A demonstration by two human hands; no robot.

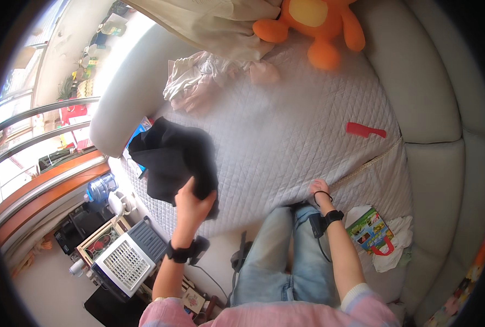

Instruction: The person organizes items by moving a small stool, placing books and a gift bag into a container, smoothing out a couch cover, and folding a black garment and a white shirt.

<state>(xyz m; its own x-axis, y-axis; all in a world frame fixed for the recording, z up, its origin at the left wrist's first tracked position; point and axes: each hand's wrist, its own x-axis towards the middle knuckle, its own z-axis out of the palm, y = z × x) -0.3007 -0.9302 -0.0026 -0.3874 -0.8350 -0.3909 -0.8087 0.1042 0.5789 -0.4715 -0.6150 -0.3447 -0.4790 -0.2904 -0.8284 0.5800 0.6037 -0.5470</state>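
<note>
A piece of black cloth (181, 163), perhaps a garment, is gripped at its near edge by my left hand (195, 204). It lies bunched over the left part of a quilted, light-grey cover (275, 135). Under its far left side, a blue printed item (138, 133) peeks out. My right hand (319, 188) rests on the cover's near edge, just beyond my knees; its fingers are partly hidden, so whether they pinch the fabric is unclear. Both wrists carry black strapped devices. To the right of that hand, a red comb (365, 130) lies flat on the cover.
Crumpled pale clothes (201, 79) and an orange plush toy (324, 24) sit at the far side. Grey sofa cushions (426, 81) border the right. A printed bag with red handles (371, 231) lies near my right forearm. A slatted white-topped box (124, 261) stands lower left.
</note>
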